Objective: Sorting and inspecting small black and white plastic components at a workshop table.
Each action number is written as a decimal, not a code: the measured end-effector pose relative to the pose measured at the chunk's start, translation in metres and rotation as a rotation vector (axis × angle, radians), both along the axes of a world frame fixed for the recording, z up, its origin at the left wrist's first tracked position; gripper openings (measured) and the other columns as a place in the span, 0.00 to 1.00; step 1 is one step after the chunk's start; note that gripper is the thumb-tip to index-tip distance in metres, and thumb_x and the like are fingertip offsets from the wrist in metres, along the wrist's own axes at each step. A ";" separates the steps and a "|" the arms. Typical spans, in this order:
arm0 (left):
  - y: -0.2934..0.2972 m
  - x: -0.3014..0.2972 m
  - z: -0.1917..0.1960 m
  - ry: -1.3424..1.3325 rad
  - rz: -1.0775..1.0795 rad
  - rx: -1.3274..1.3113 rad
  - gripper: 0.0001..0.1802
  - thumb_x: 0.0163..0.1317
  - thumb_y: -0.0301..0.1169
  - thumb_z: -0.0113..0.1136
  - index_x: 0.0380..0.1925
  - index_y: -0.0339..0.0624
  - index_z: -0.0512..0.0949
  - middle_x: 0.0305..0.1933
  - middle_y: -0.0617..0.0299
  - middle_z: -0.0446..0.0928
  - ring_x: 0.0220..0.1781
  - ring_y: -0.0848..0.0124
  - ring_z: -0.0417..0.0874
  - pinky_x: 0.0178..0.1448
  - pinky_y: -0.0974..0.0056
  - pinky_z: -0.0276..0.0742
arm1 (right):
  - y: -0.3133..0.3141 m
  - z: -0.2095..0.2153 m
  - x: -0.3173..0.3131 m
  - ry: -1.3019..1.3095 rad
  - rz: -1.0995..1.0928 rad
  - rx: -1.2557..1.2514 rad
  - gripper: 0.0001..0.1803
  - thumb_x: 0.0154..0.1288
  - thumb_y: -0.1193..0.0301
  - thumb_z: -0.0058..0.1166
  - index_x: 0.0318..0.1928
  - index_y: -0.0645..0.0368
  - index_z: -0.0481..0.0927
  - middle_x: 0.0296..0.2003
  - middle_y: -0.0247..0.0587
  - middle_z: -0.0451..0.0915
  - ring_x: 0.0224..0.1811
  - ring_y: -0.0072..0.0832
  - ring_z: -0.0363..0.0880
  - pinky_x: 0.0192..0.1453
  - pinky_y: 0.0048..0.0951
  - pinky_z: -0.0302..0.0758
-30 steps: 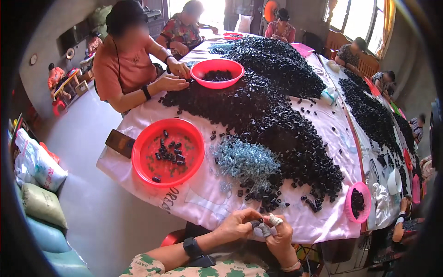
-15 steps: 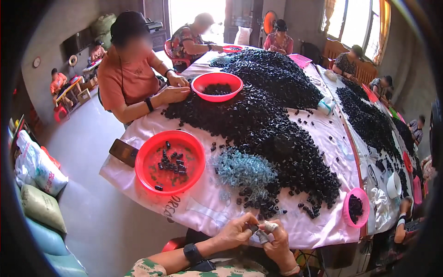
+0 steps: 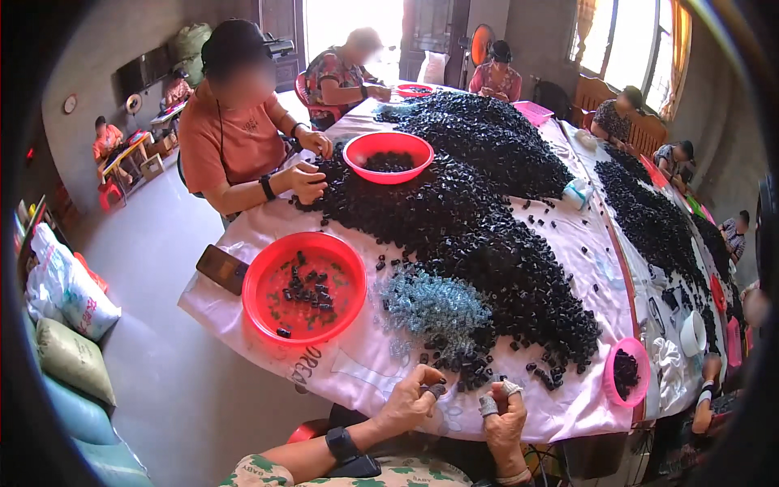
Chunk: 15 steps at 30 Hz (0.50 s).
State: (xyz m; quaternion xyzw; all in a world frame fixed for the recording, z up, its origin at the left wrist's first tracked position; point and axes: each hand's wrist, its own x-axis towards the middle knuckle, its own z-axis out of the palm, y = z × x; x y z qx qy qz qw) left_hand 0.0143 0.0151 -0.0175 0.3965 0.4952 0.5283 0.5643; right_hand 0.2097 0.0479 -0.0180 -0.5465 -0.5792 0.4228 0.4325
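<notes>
My left hand (image 3: 408,403) is at the table's near edge, thumb and forefinger pinched together with a small black plastic piece (image 3: 443,381) at their tips. Dark wrapping covers its thumb. A short gap away, my right hand (image 3: 506,428) has its thumb and forefinger close together, both in pale coverings; what lies between them is too small to make out. Just beyond both hands is the near end of a large pile of small black plastic pieces (image 3: 519,276). Beside it lies a heap of clear bluish pieces (image 3: 434,307).
Left of the heap stands a red basin (image 3: 347,318) with a few black pieces, beside a phone (image 3: 221,269). A pink basket (image 3: 610,377) is at the right. Across the corner, a co-worker (image 3: 235,150) sits by another red bowl (image 3: 418,173). More people work around the tables.
My hands have come apart from touching each other; the left moved slightly up, the right slightly right. The co-worker's hands at the left have also separated. The whole view shifted a little.
</notes>
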 end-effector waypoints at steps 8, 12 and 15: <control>0.001 0.001 0.012 -0.036 0.001 0.005 0.11 0.64 0.22 0.51 0.46 0.40 0.74 0.35 0.66 0.76 0.26 0.82 0.75 0.28 0.75 0.71 | 0.000 0.014 -0.006 -0.147 0.062 0.166 0.12 0.57 0.81 0.56 0.43 0.64 0.78 0.36 0.43 0.79 0.37 0.28 0.79 0.43 0.27 0.77; 0.003 0.001 0.019 0.011 -0.022 0.075 0.13 0.64 0.17 0.45 0.45 0.40 0.72 0.38 0.65 0.75 0.28 0.80 0.77 0.30 0.74 0.72 | 0.002 0.027 -0.015 -0.139 0.188 0.161 0.13 0.57 0.81 0.58 0.44 0.64 0.79 0.37 0.45 0.79 0.38 0.28 0.81 0.42 0.25 0.78; 0.006 -0.001 0.010 0.002 -0.012 0.060 0.11 0.66 0.19 0.45 0.46 0.41 0.71 0.33 0.65 0.75 0.25 0.82 0.76 0.26 0.76 0.68 | 0.004 0.029 -0.003 -0.124 0.149 0.144 0.12 0.57 0.80 0.59 0.43 0.64 0.79 0.35 0.44 0.80 0.37 0.27 0.81 0.41 0.25 0.78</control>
